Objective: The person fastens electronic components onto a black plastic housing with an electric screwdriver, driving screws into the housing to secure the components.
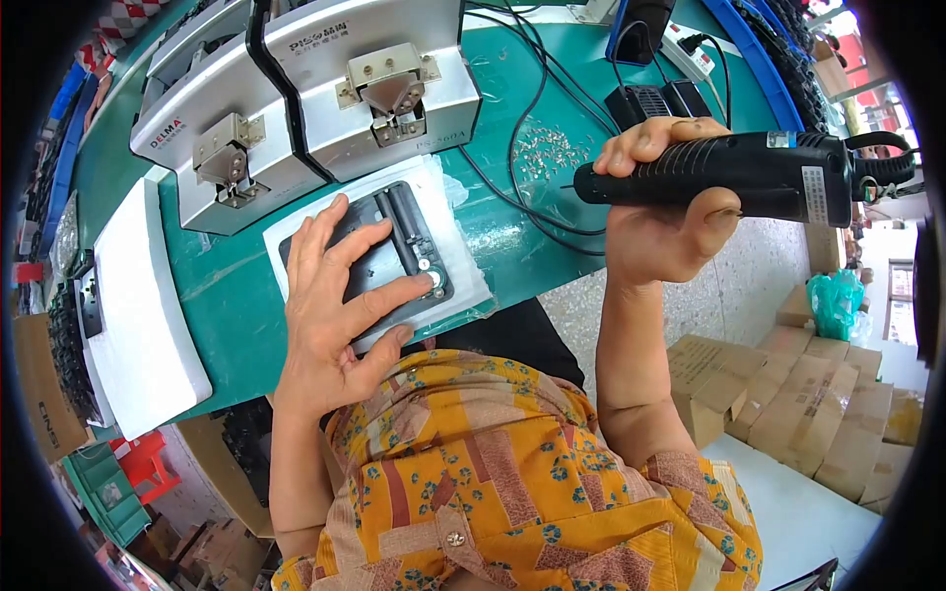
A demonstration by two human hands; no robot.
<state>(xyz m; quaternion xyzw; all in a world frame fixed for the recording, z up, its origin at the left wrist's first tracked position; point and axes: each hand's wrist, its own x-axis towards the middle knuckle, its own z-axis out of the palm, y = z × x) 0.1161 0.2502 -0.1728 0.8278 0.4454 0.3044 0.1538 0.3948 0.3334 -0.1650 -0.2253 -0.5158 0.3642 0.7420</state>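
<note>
Foam board, white, at far left of the green tabletop. Next over, two silver boxy machines at the back, metal brackets on their fronts.

Left grip: spread flat over a black casing, not clenched on anything; index fingertip on or right at a small round metallic part near the casing's lower right corner. Casing lies on a white pad at the tabletop's near edge, just in front of the machines.

Right of that: small loose screws scattered past the dark cables. Right grip: wrapped round a black corded power driver, nose pointing left, up and clear of the casing.

My read: fastening step, at the steady-and-position stage, driver not engaged. Next move calls for bringing the nose over, tip square on a screw, fingertip out of its path, casing kept from sliding.

Hard to make out: left grip covers much of the casing's left side, so can't count screws in place. Fingertip contact unclear. Bit is just a thin dark line; can't tell if it carries a screw. Fingers behind the driver partly hidden. Far right runs into the dark lens rim.
</note>
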